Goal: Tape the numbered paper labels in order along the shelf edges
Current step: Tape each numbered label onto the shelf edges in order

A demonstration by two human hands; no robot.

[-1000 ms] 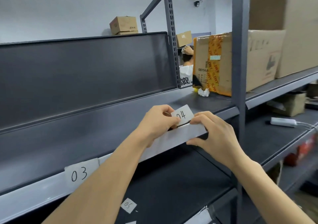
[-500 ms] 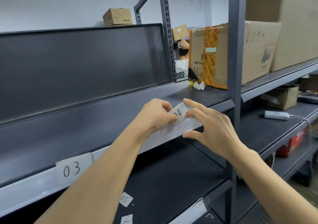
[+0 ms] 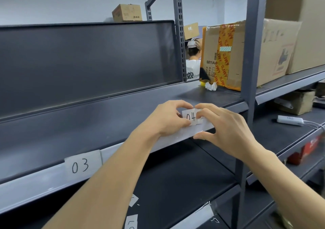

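A white paper label marked 04 [image 3: 191,117] sits against the pale front edge of the grey shelf [image 3: 177,135]. My left hand [image 3: 169,118] pinches its left side between thumb and curled fingers. My right hand [image 3: 222,125] presses its fingertips on the label's right side, with the thumb under the shelf lip. A label marked 03 [image 3: 82,165] is stuck on the same edge further left. Two more loose paper labels [image 3: 132,221] lie on the lower shelf, partly hidden by my left arm.
A grey upright post [image 3: 247,95] stands just right of my hands. A taped cardboard box [image 3: 226,56] and crumpled paper [image 3: 211,86] sit on the shelf behind. A white device with a cable [image 3: 290,120] lies on the right shelf. Another person's head shows beyond the rack.
The 04 label has come down from the shelf top onto the front edge. My right hand's fingers moved onto its right side, and the view shifted slightly upward.
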